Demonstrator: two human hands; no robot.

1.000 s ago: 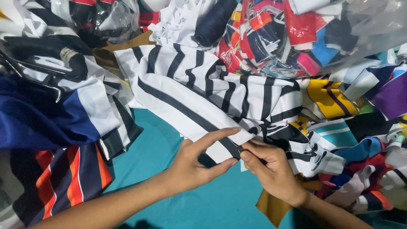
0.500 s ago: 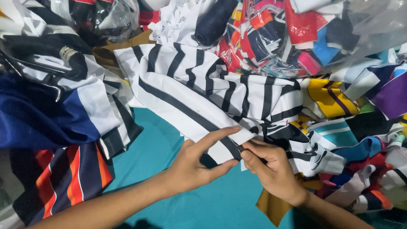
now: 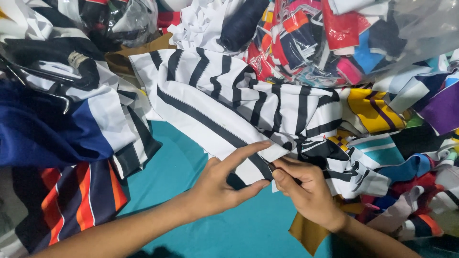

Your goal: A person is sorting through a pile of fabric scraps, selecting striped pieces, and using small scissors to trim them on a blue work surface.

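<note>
Cloth: a white fabric piece with black stripes [image 3: 229,102] is lying crumpled across the middle of the table, its lower corner reaching down between both hands.
Surface: a teal tabletop [image 3: 191,157] is showing below the cloth, crowded on all sides by fabric.
Surroundings: a navy, white and orange striped garment [image 3: 71,143] is spreading over the left side; a heap of multicoloured scraps [image 3: 397,143] is piling up on the right; a clear plastic bag of cuttings [image 3: 334,43] is sitting at the top.
Left hand: the left hand [image 3: 222,184] is pinching the corner, forefinger stretched over the cloth and thumb under it.
Right hand: the right hand [image 3: 308,191] is curling closed, fingertips gripping the same corner just beside the left thumb.
</note>
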